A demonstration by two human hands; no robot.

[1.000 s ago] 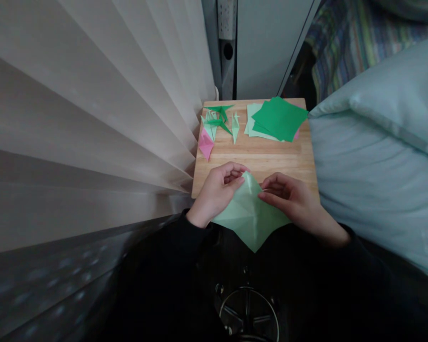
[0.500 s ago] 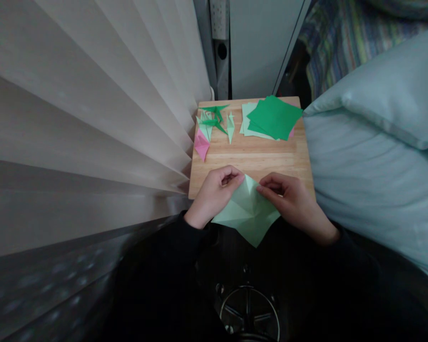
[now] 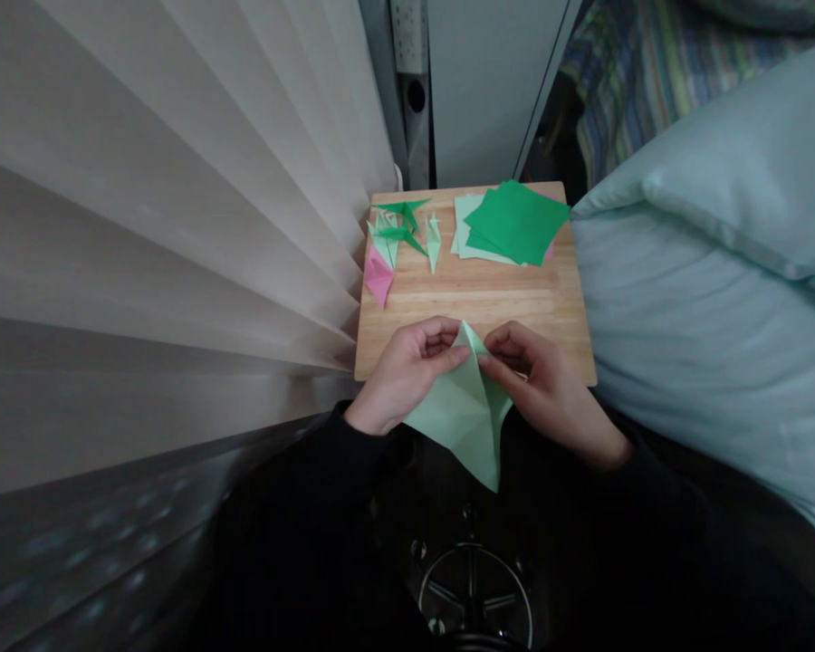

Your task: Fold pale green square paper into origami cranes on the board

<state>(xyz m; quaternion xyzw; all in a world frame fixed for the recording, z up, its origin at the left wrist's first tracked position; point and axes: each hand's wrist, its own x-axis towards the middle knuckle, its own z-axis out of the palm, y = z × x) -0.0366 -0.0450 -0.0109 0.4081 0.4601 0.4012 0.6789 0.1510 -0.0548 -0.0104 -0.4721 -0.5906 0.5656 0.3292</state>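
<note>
A creased sheet of light green origami paper [image 3: 458, 412] hangs between my hands over the near edge of the wooden board [image 3: 475, 299]. My left hand [image 3: 417, 367] pinches it near its top corner, thumb in front. On the other side of that corner, my right hand [image 3: 540, 385] grips the paper between thumb and fingers. The sheet bends along its creases, with its lower point dangling below the board. Farther back on the left lie folded pieces: dark green ones [image 3: 404, 231], a pale green one [image 3: 433, 243] and a pink one [image 3: 378, 275].
At the board's back right lies a stack of dark green paper [image 3: 520, 222] over light green sheets [image 3: 472, 240]. A pleated curtain [image 3: 244, 208] borders the left. Pale bedding [image 3: 679, 290] borders the right. A wheeled chair base [image 3: 474, 589] shows below.
My hands have come closer together, and the sheet has bent inward along its creases. Its right side has drawn in and its lower point hangs further down.
</note>
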